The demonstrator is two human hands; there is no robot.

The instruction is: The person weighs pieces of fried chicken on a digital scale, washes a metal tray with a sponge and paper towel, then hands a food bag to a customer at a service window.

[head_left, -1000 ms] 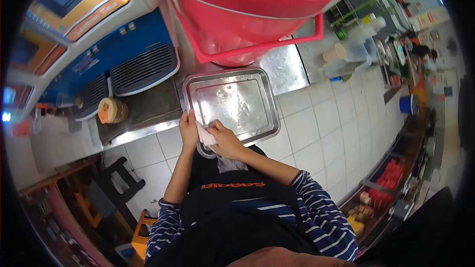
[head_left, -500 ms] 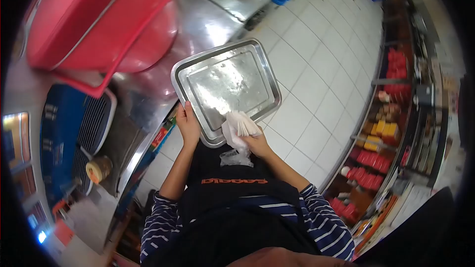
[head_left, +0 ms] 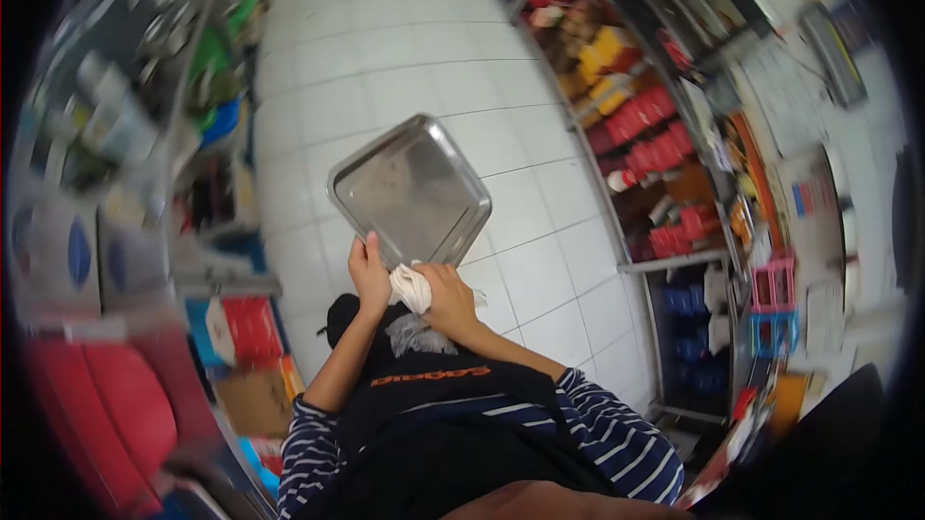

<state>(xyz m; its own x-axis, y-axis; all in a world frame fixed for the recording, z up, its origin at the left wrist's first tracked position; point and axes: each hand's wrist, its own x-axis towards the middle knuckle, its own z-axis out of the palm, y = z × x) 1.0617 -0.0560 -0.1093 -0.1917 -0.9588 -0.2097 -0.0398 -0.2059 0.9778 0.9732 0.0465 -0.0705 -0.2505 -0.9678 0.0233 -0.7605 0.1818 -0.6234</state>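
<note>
A shallow rectangular metal tray (head_left: 400, 194) is held out in front of my body, tilted over the floor. My left hand (head_left: 369, 274) grips its near left edge, thumb up along the rim. At the near corner my right hand (head_left: 445, 300) is closed on a bunched white cloth (head_left: 412, 289), which lies close against the tray's rim. Whether the right fingers also grip the tray is hidden. Below the right hand a crumpled clear plastic bag (head_left: 421, 335) hangs in front of the black apron (head_left: 434, 375).
White floor tiles (head_left: 405, 38) stretch ahead between two sides. On the right stands a metal shelf rack (head_left: 631, 266) with red and yellow packs. Along the left are a counter with blurred items, a red tub (head_left: 106, 404) and a cardboard box (head_left: 252, 402).
My body has turned to the right, away from the steel counter, so the shelves now lie closer ahead. The cloth hand has moved left to the tray's near corner.
</note>
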